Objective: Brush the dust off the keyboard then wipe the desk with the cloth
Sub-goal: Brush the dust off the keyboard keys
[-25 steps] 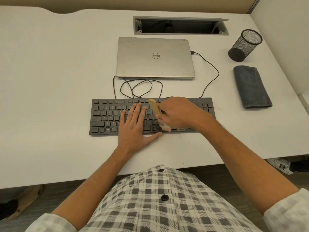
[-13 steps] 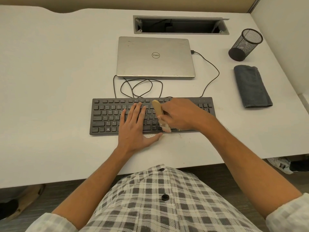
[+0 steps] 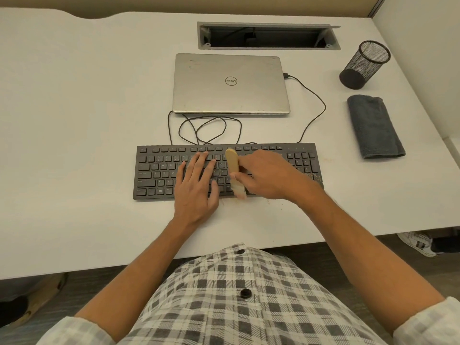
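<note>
White desk [image 3: 74, 120] holds closed silver laptop [image 3: 231, 83], black keyboard [image 3: 159, 170] in front of it. Folded grey cloth [image 3: 374, 127] lies at right, well apart from keyboard, near mesh cup [image 3: 364, 64]. Left hand [image 3: 196, 188] flat on keys, fingers straight and spread. Right hand [image 3: 267, 174] curled round wooden brush [image 3: 234, 168], bristles at keyboard's near edge.

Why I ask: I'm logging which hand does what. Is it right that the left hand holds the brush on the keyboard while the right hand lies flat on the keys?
Not quite: the hands are swapped. In the head view the right hand holds the brush on the keyboard, while the left hand lies flat on the keys.
</note>
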Available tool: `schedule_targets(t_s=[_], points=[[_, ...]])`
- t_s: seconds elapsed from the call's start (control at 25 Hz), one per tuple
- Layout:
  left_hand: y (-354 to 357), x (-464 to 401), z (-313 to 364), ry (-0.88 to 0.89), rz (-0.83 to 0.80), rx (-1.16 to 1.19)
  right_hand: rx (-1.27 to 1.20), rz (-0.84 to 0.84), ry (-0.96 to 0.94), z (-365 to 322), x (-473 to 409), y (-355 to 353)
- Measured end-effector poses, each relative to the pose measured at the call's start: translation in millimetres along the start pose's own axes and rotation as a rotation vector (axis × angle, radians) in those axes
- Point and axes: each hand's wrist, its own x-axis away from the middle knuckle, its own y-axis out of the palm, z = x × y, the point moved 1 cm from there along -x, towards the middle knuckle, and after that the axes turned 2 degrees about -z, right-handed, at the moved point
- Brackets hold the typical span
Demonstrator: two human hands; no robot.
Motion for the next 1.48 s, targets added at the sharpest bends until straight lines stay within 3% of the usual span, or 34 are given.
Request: schedule_targets(t_s=[0.12, 0.24, 0.36, 0.52, 0.64, 0.76, 0.96, 1.12, 1.28, 1.4, 1.48], points=[[-0.2, -0.3, 0.1, -0.015, 0.001, -0.003, -0.037, 0.111, 0.027, 2.3, -0.2, 5.8], [-1.1, -0.1, 0.1, -0.037, -0.004, -0.008, -0.056, 0.047, 0.016, 3.5, 0.4, 10.0], [-1.8, -0.4, 1.3, -0.039, -0.023, -0.007, -0.059, 0.146, 0.009, 2.7, 4.6, 10.8], [-3.9, -0.3, 0.8, -0.043, -0.043, -0.01, -0.073, 0.118, 0.026, -0.5, 11.2, 16.9], [-4.2, -1.2, 1.1, -0.041, -0.042, -0.001, -0.092, 0.264, 0.053, -0.1, 13.6, 22.1], [-4.8, -0.9, 0.0, -0.049, -0.029, 0.002, -0.047, 0.234, 0.03, -5.5, 15.2, 29.9], [-4.0, -0.4, -0.3, -0.05, -0.036, 0.006, -0.225, 0.374, 0.108, -2.9, 4.1, 26.3], [-4.4, -0.4, 0.1, -0.051, -0.045, 0.004, -0.095, 0.204, 0.081, -3.9, 9.1, 31.0], [-4.4, -0.9, 0.7, -0.049, -0.045, -0.001, -0.17, 0.323, 0.117, 3.8, 9.9, 30.4], [-3.5, -0.6, 0.8, -0.046, -0.049, -0.001, -0.135, 0.195, 0.14, 4.0, 13.7, 30.5], [-3.3, -0.2, 0.6, -0.034, -0.042, -0.003, -0.143, 0.223, 0.136, 6.9, 20.8, 22.5]])
